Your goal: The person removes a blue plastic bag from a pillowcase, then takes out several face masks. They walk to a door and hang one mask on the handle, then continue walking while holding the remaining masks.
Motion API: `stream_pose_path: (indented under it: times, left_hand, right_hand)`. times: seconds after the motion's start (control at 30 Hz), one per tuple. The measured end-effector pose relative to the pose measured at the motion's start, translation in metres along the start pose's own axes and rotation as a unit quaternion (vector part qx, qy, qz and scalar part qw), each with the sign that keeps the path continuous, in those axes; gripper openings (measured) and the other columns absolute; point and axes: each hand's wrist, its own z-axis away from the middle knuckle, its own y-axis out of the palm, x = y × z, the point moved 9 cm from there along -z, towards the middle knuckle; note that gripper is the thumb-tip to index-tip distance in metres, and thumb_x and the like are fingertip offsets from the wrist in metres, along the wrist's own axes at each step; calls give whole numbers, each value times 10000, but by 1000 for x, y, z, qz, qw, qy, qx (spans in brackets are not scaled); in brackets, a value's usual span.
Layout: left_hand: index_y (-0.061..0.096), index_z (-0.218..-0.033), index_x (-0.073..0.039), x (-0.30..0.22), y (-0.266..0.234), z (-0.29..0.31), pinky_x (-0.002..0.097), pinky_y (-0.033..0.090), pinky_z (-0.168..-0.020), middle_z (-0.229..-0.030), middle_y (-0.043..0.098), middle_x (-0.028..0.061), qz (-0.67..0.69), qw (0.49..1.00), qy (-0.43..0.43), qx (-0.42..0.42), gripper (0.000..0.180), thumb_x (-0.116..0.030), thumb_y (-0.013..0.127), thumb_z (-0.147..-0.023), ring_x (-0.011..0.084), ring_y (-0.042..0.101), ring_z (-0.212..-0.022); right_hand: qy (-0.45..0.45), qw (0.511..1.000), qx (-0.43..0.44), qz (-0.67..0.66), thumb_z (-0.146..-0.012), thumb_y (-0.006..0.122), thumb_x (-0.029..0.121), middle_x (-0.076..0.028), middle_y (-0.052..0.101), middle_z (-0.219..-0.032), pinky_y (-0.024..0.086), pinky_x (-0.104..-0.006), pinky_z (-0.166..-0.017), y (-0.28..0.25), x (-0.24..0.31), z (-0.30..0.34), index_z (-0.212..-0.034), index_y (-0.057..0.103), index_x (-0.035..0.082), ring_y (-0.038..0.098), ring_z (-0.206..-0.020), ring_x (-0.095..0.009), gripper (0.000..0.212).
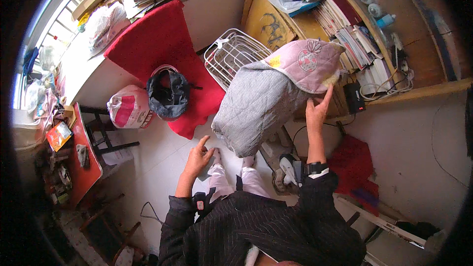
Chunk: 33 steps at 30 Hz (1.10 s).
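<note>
A quilted cloth (263,103) is draped in front of me, its finely striped grey side showing. One end is folded over to a pink side (305,64) with a round embroidered patch and a small yellow tag. My right hand (318,111) is at the pink fold's lower edge, index finger stretched up against it and thumb apart. Nothing shows gripped in it. To the left of the cloth, my left hand (198,157) hangs in the air, its index finger extended and holding nothing. Behind the cloth stands a white wire basket (231,51), partly covered by it.
A red cloth (162,44) hangs down to the left, with a dark bag (168,93) and a white-and-pink plastic bag (129,106) before it. Books (357,44) fill a wooden shelf at right. A black box with cords (353,97) sits beside my right hand. A red table (84,162) stands left.
</note>
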Motion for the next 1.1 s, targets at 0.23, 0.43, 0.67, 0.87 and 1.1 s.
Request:
stream_pose_path:
  times: [0.23,0.43,0.67,0.87,1.1]
  left_hand:
    - [389,-1400,-105,-42,-17,-19,369,484,-676,-735,614,191,48,995,90,3,638,-152,665,-825,274,611,-668]
    - [550,-1179,-37,-58,-10,-39,351,504,-744,-839,659,171,74,989,125,-6,388,-118,664,-817,251,656,-772]
    - [605,-878,10,-82,-32,-39,310,493,-681,-765,646,141,104,984,143,-13,127,-78,642,-794,203,642,-708]
    - [585,-899,16,-165,26,61,322,473,-704,-785,595,108,159,864,308,367,120,-45,612,-798,189,590,-760]
    - [609,-863,-7,-148,170,80,390,472,-681,-742,606,130,46,771,238,589,150,-77,633,-733,269,595,-723]
  right_hand:
    - [-50,987,29,147,-844,574,108,-207,614,-1091,461,-404,-865,-3,36,-29,-1117,612,12,586,-1013,-370,292]
    - [-21,996,-35,74,-876,560,116,-112,655,-899,470,-322,-749,-40,30,-32,-1012,649,5,609,-840,-214,197]
    - [124,986,-87,-69,-957,510,147,-8,620,-852,474,-250,-633,-84,-20,-12,-1055,627,45,585,-745,-96,184]
    - [304,910,-132,-247,-945,500,187,-26,634,-910,503,-314,-651,-92,-111,17,-1063,609,71,609,-781,-151,199]
    - [327,887,-72,-317,-959,428,280,-95,604,-1169,529,-399,-835,-76,-173,13,-1189,566,85,596,-1040,-262,332]
